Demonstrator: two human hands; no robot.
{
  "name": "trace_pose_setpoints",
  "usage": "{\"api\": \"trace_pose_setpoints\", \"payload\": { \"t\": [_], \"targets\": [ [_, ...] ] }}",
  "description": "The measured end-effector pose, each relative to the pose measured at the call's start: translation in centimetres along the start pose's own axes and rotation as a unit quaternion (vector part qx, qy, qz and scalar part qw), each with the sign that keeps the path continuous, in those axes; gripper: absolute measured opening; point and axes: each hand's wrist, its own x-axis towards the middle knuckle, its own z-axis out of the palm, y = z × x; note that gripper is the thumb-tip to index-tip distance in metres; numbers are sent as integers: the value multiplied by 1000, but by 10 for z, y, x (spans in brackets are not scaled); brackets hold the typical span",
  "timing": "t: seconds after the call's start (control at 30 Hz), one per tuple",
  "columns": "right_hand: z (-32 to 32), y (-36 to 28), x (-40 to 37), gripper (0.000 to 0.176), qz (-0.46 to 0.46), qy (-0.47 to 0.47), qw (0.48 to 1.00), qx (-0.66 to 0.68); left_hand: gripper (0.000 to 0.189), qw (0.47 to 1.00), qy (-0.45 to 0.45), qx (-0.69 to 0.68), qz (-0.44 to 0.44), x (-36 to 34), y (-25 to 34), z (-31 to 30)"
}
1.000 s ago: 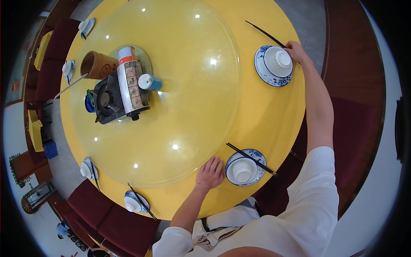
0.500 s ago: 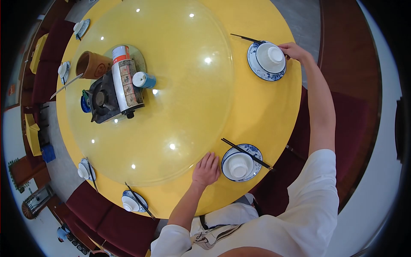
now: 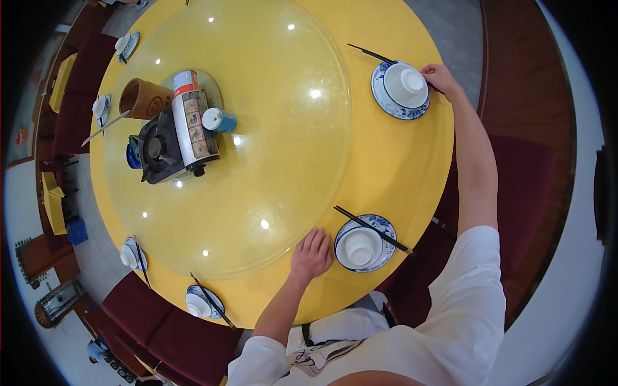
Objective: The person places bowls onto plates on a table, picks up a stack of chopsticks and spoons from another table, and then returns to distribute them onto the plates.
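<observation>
Counting round the yellow table (image 3: 399, 161), six blue-and-white plates show, each with one white bowl turned upside down on it. Two lie on the right side of the frame and four along the left edge.

At the upper right, the far plate (image 3: 394, 110) carries the far bowl (image 3: 405, 83). One pair of dark chopsticks, the far chopsticks (image 3: 370, 54), lies across its upper rim and disappears behind the bowl. The right hand (image 3: 440, 76) sits at the plate's right rim with its fingers curled. Whether it pinches the hidden end of the sticks cannot be told.

At lower centre, the near plate (image 3: 381, 261) holds the near bowl (image 3: 359, 247), with the near chopsticks (image 3: 370, 228) laid slantwise over it. Just left of it, the left hand (image 3: 312, 255) lies palm down with fingers loosely spread, at the rim of the glass turntable (image 3: 283, 128).

Of the four left-side settings, the two lower ones (image 3: 205, 302) (image 3: 133, 253) each show one pair of chopsticks. The two upper ones (image 3: 101, 105) (image 3: 125, 44) are too small to tell.

On the turntable, toward the upper left, stand one black gas stove (image 3: 156, 153), one labelled canister (image 3: 193, 125) lying along it, one brown pot (image 3: 145, 98) and one small blue jar (image 3: 220, 120). Dark red chairs (image 3: 180, 331) ring the table. The outstretched right arm crosses the table's right edge, well apart from the near plate.
</observation>
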Motion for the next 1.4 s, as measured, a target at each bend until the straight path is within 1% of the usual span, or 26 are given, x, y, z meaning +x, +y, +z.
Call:
{"api": "trace_pose_setpoints", "payload": {
  "t": [0.07,0.13,0.17,0.23,0.27,0.33,0.37,0.43,0.47,0.53,0.67,0.73,0.77,0.83,0.87,0.93,0.97,1.03,1.07,1.13,1.17,1.23,1.27,1.33,1.37,1.4],
  "targets": [
    [1,-1,-5,16,9,5,1000,9,40,1000,2,10,4,0,1,1],
    [1,0,-5,21,-6,23,1000,7,41,1000,-1,10,6,1,1,0],
    [0,1,-4,21,-7,24,1000,8,41,1000,-5,10,7,2,1,-1],
    [-2,-4,-6,33,15,28,999,-2,41,1000,-3,10,7,1,1,0],
    [-5,-6,-8,33,15,29,999,-1,41,1000,-2,9,7,1,1,0],
    [-13,-4,-4,51,34,23,987,-158,41,1000,-5,6,7,0,1,2],
    [-14,-2,-3,51,34,23,987,-158,41,1000,-7,4,6,-1,0,3],
    [-16,0,-4,71,76,45,965,-248,42,1000,-1,10,8,-1,0,4],
    [-16,4,-7,71,77,45,965,-248,42,1000,3,17,10,-1,0,4],
    [-11,-23,-39,80,166,78,966,-181,42,1000,-1,16,8,-1,-1,4],
    [-11,3,-17,77,187,95,968,-141,42,1000,-1,19,7,-2,1,5],
    [-11,9,-15,70,150,99,973,-142,43,1000,-5,11,9,-1,1,3],
    [-12,12,-13,70,150,100,973,-141,43,1000,-10,2,10,-1,1,3],
    [-14,9,-17,61,135,91,972,-168,43,1000,-8,4,10,-1,2,2],
    [-13,7,-19,61,136,92,972,-167,43,1000,-6,6,10,0,3,3],
    [-8,5,-24,52,115,120,976,-140,42,1000,-6,18,9,0,3,2],
    [-6,2,-25,52,114,120,976,-138,40,1000,-6,28,7,0,4,2],
    [-6,3,-25,41,105,120,978,-137,40,1000,-6,29,7,1,4,0],
    [-6,4,-26,41,104,121,978,-137,40,1000,-7,29,7,1,5,-1],
    [-2,11,-21,32,62,142,982,-110,40,999,-7,32,8,1,6,-1],
    [-1,14,-18,32,60,144,982,-109,41,999,-7,34,7,2,5,-1],
    [1,17,-17,26,60,166,980,-87,41,999,-4,34,9,1,5,-1],
    [2,18,-17,26,59,167,980,-87,41,999,-3,32,9,1,5,-1],
    [0,25,-16,26,75,230,962,-129,41,999,-6,35,8,2,5,-2],
    [-1,30,-19,26,75,230,962,-130,41,999,-10,37,8,1,5,-2],
    [-4,32,-26,27,60,256,955,-136,41,999,-7,36,7,1,6,-2]
  ]
}}
